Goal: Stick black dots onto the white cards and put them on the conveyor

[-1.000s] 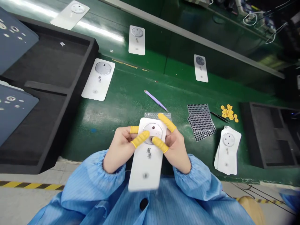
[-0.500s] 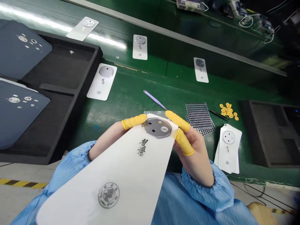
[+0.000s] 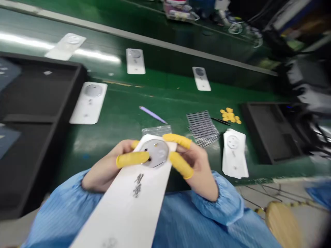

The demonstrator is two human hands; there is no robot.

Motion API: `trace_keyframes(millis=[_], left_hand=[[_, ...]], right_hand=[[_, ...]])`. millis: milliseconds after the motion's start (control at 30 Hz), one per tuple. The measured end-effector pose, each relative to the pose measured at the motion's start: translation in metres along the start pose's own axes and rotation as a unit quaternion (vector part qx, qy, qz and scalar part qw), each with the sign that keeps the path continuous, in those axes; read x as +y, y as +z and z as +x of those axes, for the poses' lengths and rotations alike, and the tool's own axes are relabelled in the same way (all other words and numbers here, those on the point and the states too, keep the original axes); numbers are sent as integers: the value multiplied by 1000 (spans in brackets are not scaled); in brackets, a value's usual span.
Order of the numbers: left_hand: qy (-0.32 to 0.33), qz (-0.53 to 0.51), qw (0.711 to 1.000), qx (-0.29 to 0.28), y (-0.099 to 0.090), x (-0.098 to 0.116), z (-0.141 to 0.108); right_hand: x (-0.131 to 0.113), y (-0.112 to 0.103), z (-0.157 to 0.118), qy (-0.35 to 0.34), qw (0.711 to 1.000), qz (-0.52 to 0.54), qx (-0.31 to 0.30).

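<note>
Between my two hands is a white phone back cover (image 3: 129, 210) with an octagonal grey camera plate (image 3: 156, 151) and black lettering. My left hand (image 3: 113, 165) grips its left edge, the yellow-cotted thumb lying on the camera plate near its dark holes. On the right edge, near the top corner, my right hand (image 3: 192, 160) pinches the cover with yellow-cotted fingers. Just beyond the cover's top lies a clear plastic strip (image 3: 156, 131). Purple tweezers (image 3: 152, 114) rest on the green bench behind it.
Sheets of small black dots (image 3: 203, 127), black tweezers (image 3: 221, 121) and yellow finger cots (image 3: 230, 115) lie to the right. Nearby are a stack of white covers (image 3: 234, 155) and a black tray (image 3: 274, 131). Another black tray (image 3: 33, 119) stands left; several single covers (image 3: 89, 103) lie around.
My left thumb has come from the cover's top edge onto the camera plate. My view has turned to the right, so the bench things appear further left.
</note>
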State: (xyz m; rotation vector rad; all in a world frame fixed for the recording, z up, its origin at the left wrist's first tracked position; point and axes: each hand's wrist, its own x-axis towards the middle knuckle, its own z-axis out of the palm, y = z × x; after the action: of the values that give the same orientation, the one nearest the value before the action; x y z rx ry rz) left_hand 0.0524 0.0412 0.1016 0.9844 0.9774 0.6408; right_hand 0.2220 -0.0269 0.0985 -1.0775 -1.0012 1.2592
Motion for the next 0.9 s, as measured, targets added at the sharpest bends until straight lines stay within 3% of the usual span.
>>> trace_keyframes(millis=[67,100,133,200,267,300,367,467,633,700,767,900], left_hand=[[-99,-26,989,-107,5,-15,3],[-131,-18,983,-129,10,-23,4],[-122,8,986,-113,17,-33,5],[-42,95,994,-45,36,-50,6],[67,199,977,23,58,-63,5],[110,243,963,38,67,-67,6],[147,289,946,10,79,-71,8],[153,255,954,-47,74,-71,8],[170,180,968,49,30,-70,3],[195,174,962,77,18,-71,4],[208,171,959,87,13,-72,8],[212,166,957,110,14,-71,12]], right_hand=[[10,-9,-5,10,1000,6,-17],[16,-15,-8,17,1000,0,-16],[21,-21,-12,24,1000,-13,-8],[31,-35,-20,20,997,-65,21],[37,-50,-29,5,990,-130,60],[37,-58,-33,-4,984,-161,76],[34,-82,-39,-7,972,-210,102],[19,-141,-44,-1,945,-287,156],[-14,-250,-36,46,868,-428,247],[-22,-271,-16,64,830,-486,266],[-22,-277,21,75,797,-532,275],[-5,-255,134,119,766,-573,268]])
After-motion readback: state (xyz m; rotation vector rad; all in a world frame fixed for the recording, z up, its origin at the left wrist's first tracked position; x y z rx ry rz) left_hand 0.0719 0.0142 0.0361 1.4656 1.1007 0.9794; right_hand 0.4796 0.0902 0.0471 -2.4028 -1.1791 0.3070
